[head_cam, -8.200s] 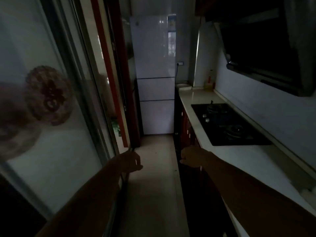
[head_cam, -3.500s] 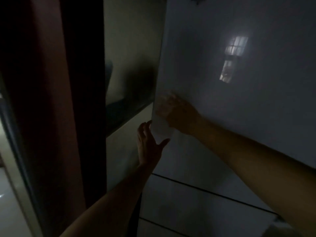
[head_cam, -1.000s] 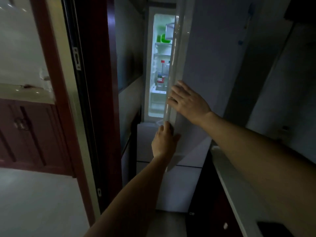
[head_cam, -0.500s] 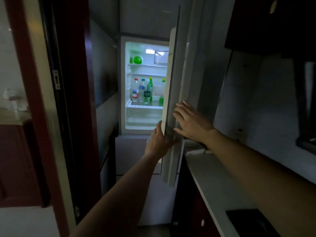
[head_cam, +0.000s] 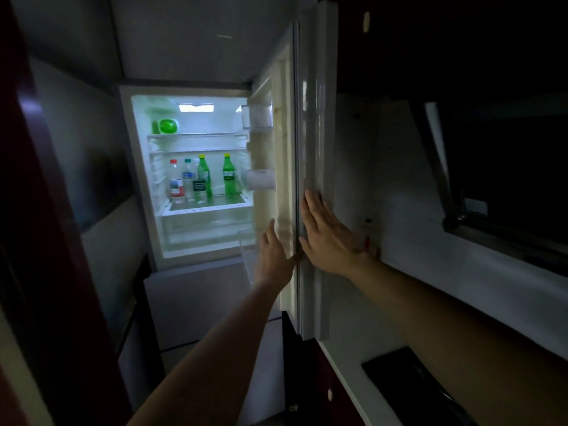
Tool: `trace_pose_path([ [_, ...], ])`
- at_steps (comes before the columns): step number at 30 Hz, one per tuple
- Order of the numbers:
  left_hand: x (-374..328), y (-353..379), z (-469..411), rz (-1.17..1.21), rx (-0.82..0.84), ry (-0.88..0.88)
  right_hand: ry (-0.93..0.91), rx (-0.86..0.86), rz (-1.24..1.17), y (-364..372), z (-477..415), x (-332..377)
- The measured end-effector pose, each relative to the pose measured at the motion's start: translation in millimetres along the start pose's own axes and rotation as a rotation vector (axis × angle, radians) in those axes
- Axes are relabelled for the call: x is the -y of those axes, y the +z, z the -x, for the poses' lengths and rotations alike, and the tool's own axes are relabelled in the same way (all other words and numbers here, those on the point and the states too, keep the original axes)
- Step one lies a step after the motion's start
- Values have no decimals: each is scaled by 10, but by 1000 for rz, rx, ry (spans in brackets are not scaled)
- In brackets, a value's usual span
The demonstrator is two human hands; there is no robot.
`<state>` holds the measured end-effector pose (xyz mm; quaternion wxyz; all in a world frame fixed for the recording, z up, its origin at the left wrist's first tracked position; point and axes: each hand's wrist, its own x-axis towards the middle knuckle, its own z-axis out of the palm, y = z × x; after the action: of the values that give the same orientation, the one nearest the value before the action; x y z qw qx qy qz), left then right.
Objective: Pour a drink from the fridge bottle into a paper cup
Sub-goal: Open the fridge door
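The upper fridge compartment is lit and its door (head_cam: 310, 124) stands swung out to the right. On the lit shelf stand several bottles: two green ones with yellow caps (head_cam: 229, 176) (head_cam: 203, 176), a clear one with a red cap (head_cam: 175, 182) and another clear one (head_cam: 188, 179). My left hand (head_cam: 274, 253) lies flat against the inner side of the door near its bottom. My right hand (head_cam: 325, 235) presses flat on the door's outer face, fingers straight. No paper cup is in view.
A green round object (head_cam: 167, 126) sits on the top shelf. A white countertop (head_cam: 347, 348) with a black hob (head_cam: 408, 376) runs along the right, under a dark range hood (head_cam: 498, 186). A dark red door frame (head_cam: 46, 241) borders the left.
The fridge door has swung wider to the right under both hands, baring the whole lit shelf of bottles. I have come closer to the fridge.
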<state>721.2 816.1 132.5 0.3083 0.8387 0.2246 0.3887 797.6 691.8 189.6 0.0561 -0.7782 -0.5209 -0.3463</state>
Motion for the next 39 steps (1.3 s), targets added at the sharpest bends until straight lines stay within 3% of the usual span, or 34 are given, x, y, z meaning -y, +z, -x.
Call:
trace_pose_path([
  [8, -271, 404, -224, -6, 177, 86, 231, -20, -379, 126, 129, -409],
  [11, -335, 568, -287, -2, 216, 100, 273, 14, -171, 190, 175, -611],
  [15, -405, 775, -388, -47, 260, 128, 250, 7, -83, 311, 212, -877],
  [39, -713, 1526, -811, -216, 329, 250, 318, 10, -128, 764, 175, -1874],
])
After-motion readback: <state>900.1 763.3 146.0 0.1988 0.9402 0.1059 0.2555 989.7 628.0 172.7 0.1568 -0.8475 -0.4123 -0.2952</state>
